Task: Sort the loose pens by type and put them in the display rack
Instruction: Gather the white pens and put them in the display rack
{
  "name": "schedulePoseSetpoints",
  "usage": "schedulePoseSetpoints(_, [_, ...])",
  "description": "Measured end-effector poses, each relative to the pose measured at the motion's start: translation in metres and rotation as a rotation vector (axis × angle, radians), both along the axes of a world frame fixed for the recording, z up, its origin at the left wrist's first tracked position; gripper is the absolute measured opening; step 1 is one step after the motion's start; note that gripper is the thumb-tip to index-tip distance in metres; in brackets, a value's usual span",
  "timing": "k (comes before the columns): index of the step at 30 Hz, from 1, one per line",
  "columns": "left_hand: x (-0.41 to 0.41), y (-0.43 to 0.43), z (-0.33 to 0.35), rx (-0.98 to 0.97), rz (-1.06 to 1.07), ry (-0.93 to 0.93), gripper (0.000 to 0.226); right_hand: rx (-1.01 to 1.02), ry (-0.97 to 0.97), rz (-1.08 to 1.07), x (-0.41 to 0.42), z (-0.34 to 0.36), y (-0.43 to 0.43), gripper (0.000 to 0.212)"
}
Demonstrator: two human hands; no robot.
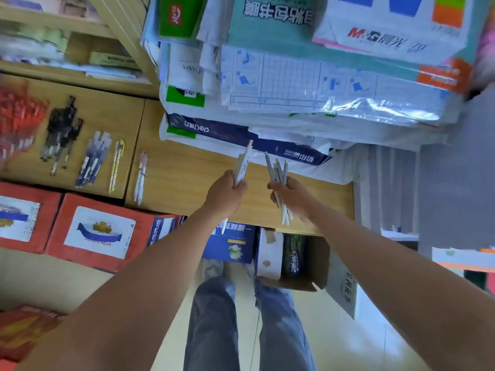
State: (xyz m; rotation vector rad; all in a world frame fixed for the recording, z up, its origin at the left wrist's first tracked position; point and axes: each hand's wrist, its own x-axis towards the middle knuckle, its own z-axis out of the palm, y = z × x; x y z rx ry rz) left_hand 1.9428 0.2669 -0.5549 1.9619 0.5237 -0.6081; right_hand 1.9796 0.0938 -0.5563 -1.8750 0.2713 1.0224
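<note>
While both arms reach over the surface (187, 170), the left grip (225, 194) clutches white pens (242, 164) and the right grip (292, 195) grey pens (278, 172), both bundles just in front of the paper stack (241, 135); other pens (93, 156) lie left of it.

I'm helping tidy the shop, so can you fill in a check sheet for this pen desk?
Surface: wooden counter, pens laid in groups.
Job's things: red pens, black pens, blue pens, yellow pens lie sorted on it.
Clutter: stack of paper packs at the back.
Grips: left hand holds white pens; right hand holds grey pens.
Cables: nothing seen.
Surroundings: red boxes beside the counter; open cardboard box on the floor.
</note>
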Motion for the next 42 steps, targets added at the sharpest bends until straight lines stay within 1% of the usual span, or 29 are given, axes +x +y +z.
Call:
schedulePoseSetpoints(4, [-0.006,-0.021,0.058,-0.106,0.058,-0.016,0.011,0.067,-0.009,-0.037,-0.008,0.061,-0.015,0.026])
schedulePoseSetpoints(8, [-0.019,-0.041,0.105,-0.168,0.083,-0.013,0.012,0.048,-0.019,-0.171,-0.022,0.109,-0.032,0.032])
schedulePoseSetpoints(14, [-0.052,-0.082,0.176,-0.22,-0.033,-0.015,0.012,0.1,-0.073,-0.419,-0.066,0.167,-0.072,0.033])
schedulePoseSetpoints(18, [-0.066,-0.125,0.219,-0.232,-0.147,-0.014,0.011,0.079,-0.133,-0.5,-0.095,0.196,-0.111,0.032])
schedulePoseSetpoints(21, [-0.071,-0.168,0.246,-0.248,-0.191,0.019,0.009,0.033,-0.193,-0.604,-0.11,0.217,-0.152,0.026])
schedulePoseSetpoints(22, [-0.071,-0.184,0.253,-0.234,-0.214,0.024,0.013,0.036,-0.214,-0.631,-0.113,0.225,-0.167,0.026])
schedulePoseSetpoints(24, [-0.072,-0.218,0.27,-0.193,-0.292,0.023,0.02,0.074,-0.26,-0.655,-0.117,0.241,-0.199,0.031])
schedulePoseSetpoints(25, [-0.074,-0.237,0.281,-0.191,-0.334,0.029,0.017,0.085,-0.284,-0.665,-0.119,0.249,-0.216,0.033])
schedulePoseSetpoints(27, [-0.076,-0.278,0.296,-0.205,-0.41,0.038,0.013,0.097,-0.325,-0.716,-0.121,0.264,-0.252,0.03])
schedulePoseSetpoints(28, [-0.077,-0.3,0.302,-0.231,-0.438,0.048,0.018,0.113,-0.341,-0.753,-0.122,0.271,-0.27,0.027])
schedulePoseSetpoints(30, [-0.078,-0.344,0.31,-0.301,-0.454,0.074,0.028,0.111,-0.371,-0.818,-0.122,0.281,-0.307,0.024])
schedulePoseSetpoints(34, [-0.076,-0.428,0.325,-0.348,-0.477,0.04,0.018,0.013,-0.484,-0.871,-0.119,0.293,-0.383,0.026])
schedulePoseSetpoints(37, [-0.071,-0.478,0.332,-0.319,-0.484,0.016,0.033,-0.024,-0.532,-0.886,-0.115,0.301,-0.43,0.027])
schedulePoseSetpoints(42, [-0.063,-0.535,0.343,-0.274,-0.484,0.001,0.02,-0.033,-0.516,-0.878,-0.109,0.305,-0.487,0.032])
